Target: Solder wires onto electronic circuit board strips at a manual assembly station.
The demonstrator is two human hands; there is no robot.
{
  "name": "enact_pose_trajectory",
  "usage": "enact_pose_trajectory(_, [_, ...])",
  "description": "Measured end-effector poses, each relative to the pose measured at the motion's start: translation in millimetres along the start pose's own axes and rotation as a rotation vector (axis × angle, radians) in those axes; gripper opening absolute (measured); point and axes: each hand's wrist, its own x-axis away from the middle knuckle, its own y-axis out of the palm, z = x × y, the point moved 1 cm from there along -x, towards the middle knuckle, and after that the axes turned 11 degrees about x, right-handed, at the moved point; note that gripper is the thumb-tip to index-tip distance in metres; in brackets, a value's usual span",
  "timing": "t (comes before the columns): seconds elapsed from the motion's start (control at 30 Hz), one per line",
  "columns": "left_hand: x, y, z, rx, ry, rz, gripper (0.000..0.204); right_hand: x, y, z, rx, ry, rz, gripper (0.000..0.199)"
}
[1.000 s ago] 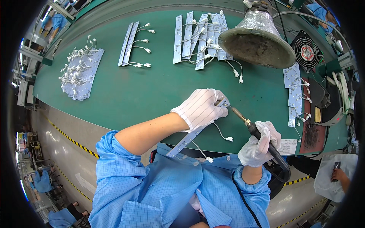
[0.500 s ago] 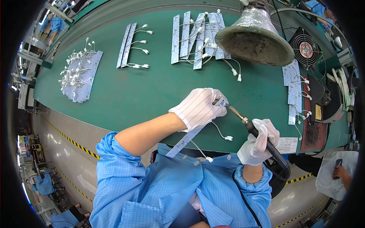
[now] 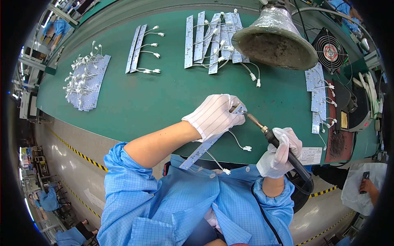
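Observation:
In a striped white glove, my left hand (image 3: 215, 115) is closed round a narrow pale circuit board strip (image 3: 201, 151). White wires with plugs hang from the strip, and its lower end reaches over the table's front edge. My gloved right hand (image 3: 280, 153) grips a soldering iron (image 3: 269, 133) by its black handle. The iron's tip meets the strip's upper end, right beside my left fingertips; whether it touches a pad there is too small to tell. My palm hides the strip's middle.
On the green table (image 3: 164, 98) lie a board pile (image 3: 90, 86) at left, two strips (image 3: 135, 49), and more strips (image 3: 213, 45) at the back. A metal fume hood (image 3: 275, 45) hangs back right. A fan (image 3: 329, 51), stacked strips (image 3: 318, 98) and a soldering stand (image 3: 357, 108) line the right side.
Almost nothing differs. Both hands, the strip and the soldering iron keep practically the same place.

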Motion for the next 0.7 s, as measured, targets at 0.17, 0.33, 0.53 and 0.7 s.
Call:
enact_pose_trajectory(0.17, [-0.1, -0.1, 3.1, 0.070, -0.091, -0.002, 0.023, 5.7, -1.5, 2.7, 0.015, -0.003, 0.007, 0.036])
enact_pose_trajectory(0.33, [-1.0, -1.3, -2.3, 0.159, -0.158, -0.033, 0.031, 4.9, 3.7, -0.3, -0.065, 0.019, 0.017, 0.026])
enact_pose_trajectory(0.53, [21.6, -21.6, 33.2, -0.359, -0.085, 0.278, 0.050, 5.8, 7.3, 13.3, -0.140, 0.137, 0.182, 0.016])
enact_pose_trajectory(0.7, [74.3, -21.0, 35.4, -0.472, -0.355, -0.189, 0.051, -1.8, 5.7, -9.3, -0.556, 0.753, 0.041, 0.014])
